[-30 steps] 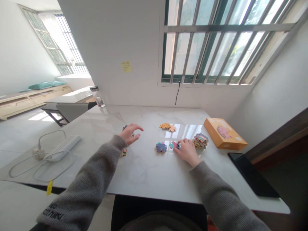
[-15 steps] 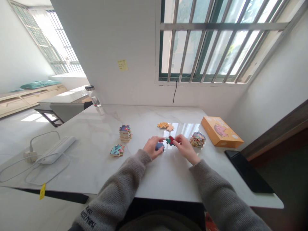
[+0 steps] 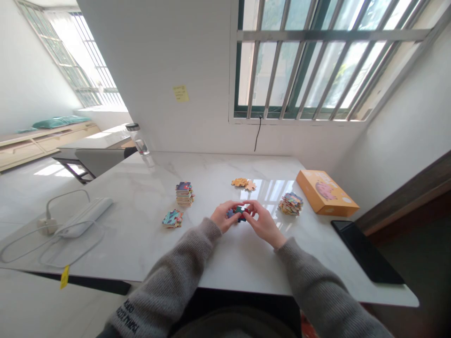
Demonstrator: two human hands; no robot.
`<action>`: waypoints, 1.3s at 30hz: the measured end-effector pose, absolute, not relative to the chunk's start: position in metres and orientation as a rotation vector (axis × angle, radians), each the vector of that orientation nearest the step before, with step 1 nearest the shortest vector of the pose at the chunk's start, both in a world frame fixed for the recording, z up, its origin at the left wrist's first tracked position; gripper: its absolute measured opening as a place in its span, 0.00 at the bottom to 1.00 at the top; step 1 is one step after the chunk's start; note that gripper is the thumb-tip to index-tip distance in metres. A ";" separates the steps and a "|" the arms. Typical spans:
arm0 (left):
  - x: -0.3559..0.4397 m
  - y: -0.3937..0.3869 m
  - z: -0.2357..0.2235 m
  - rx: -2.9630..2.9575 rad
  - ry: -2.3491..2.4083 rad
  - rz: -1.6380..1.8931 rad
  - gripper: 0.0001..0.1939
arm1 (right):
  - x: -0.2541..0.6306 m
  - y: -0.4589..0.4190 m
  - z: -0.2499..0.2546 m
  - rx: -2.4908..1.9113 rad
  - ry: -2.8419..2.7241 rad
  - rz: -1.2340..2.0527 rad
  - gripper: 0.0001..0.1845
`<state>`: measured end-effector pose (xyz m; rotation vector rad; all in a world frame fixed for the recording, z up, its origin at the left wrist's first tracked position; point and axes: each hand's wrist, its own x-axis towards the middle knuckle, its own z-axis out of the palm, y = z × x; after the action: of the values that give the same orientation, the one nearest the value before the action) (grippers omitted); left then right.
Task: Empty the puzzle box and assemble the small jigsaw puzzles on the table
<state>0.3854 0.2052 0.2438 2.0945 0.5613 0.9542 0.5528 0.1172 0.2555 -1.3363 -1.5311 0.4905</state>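
Observation:
Both hands meet low over the white table (image 3: 214,253). Between my left hand (image 3: 222,217), thumb and fingers closed, is a blue puzzle piece (image 3: 230,213), partly covered by the fingers. My right hand (image 3: 263,224) pinches a dark green and red puzzle piece (image 3: 240,212) against it, and the left thumb touches it too. Whether the two pieces interlock is hidden by the fingers. A tall stack of puzzle pieces (image 3: 184,195) and a low teal pile (image 3: 172,218) lie left of my hands. Beyond are orange pieces (image 3: 240,182); to the right sits a mixed pile (image 3: 291,204).
An orange box (image 3: 326,193) stands at the right, with a flat black device (image 3: 366,251) nearer the edge. A white power strip (image 3: 84,218) with looping cables lies at the left. A clear bottle (image 3: 141,143) stands at the far left corner by the wall.
My right hand has moved left and slightly down, bringing the green and red piece against the blue one. My left hand has closed in around the pieces. The view has shifted slightly.

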 end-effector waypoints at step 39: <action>0.262 0.277 0.302 2.391 1.061 1.127 0.10 | 0.552 0.113 0.252 -1.333 -1.508 0.446 0.20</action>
<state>0.2623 0.2765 0.3018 2.3907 1.0610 1.1274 0.5521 0.1132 0.2522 -1.3332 -1.5084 0.4462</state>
